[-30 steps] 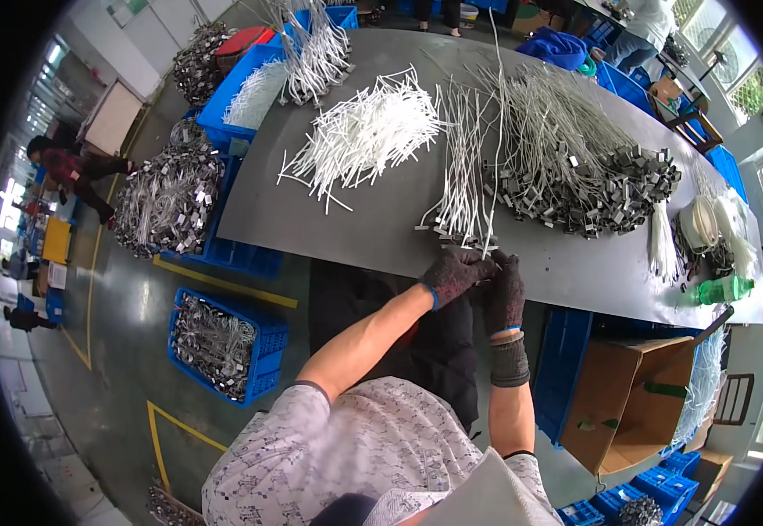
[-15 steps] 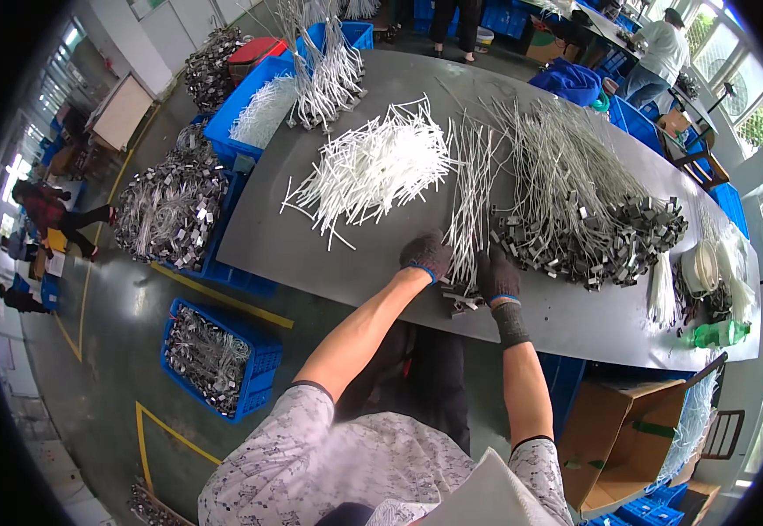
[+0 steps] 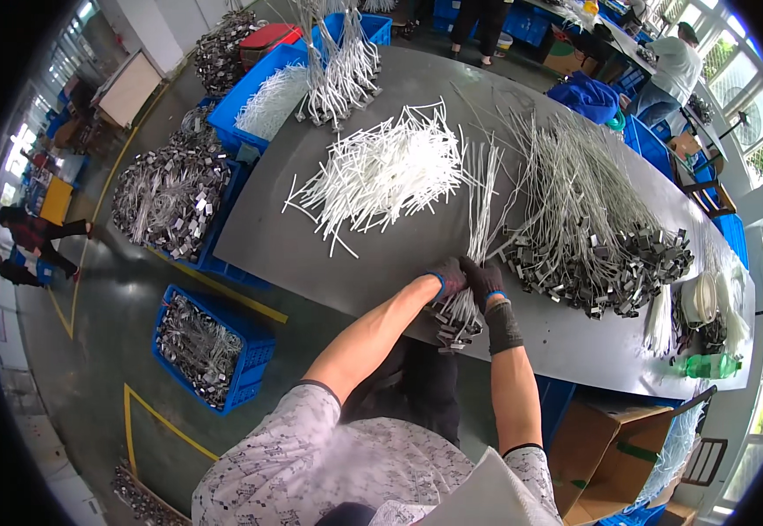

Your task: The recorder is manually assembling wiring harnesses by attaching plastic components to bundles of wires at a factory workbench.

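Pale, wiry and thin-stranded, a long bundle [image 3: 480, 203] lies on the smooth grey desk [image 3: 263, 228], its long axis running away from the near edge, where blocky dark end-pieces [image 3: 459, 335] fan out. Dark-gloved, the left hand [image 3: 448, 277] and right hand [image 3: 485, 278] meet over its lower part, forearms [image 3: 385, 323] reaching forward; whether either grip is clamped, I can't tell.

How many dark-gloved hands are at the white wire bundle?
2: the dark-gloved left hand and dark-gloved right hand, close together at the thin white wire bundle. Neither is fully hidden.
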### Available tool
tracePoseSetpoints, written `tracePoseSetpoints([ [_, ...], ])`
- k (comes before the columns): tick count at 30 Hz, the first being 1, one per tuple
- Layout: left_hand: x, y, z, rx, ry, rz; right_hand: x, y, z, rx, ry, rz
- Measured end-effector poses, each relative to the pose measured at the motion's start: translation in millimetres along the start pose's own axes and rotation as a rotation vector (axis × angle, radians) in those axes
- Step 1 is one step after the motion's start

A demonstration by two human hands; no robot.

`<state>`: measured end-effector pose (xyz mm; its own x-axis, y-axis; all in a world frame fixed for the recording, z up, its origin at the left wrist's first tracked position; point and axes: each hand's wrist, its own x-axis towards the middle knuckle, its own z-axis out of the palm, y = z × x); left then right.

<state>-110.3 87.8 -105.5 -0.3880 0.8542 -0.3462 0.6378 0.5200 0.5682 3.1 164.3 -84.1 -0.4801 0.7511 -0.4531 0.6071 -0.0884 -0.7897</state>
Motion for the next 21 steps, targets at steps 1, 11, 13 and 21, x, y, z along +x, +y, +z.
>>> tracePoseSetpoints([
  [1, -9, 7, -1, -0.005, 0.002, 0.001, 2, 8, -2, -0.005, 0.001, -0.002],
  [11, -92, 23, -13, -0.361, -0.192, 0.216, -71, 40, -45, -0.124, -0.173, -0.457],
  [13, -101, 21, -25, -0.458, -0.242, 0.176, -113, 21, -69, -0.179, -0.214, -0.336],
  [21, -130, 62, -64, -1.087, -0.552, 0.303, -224, -28, -87, -0.044, -0.336, -0.239],
])
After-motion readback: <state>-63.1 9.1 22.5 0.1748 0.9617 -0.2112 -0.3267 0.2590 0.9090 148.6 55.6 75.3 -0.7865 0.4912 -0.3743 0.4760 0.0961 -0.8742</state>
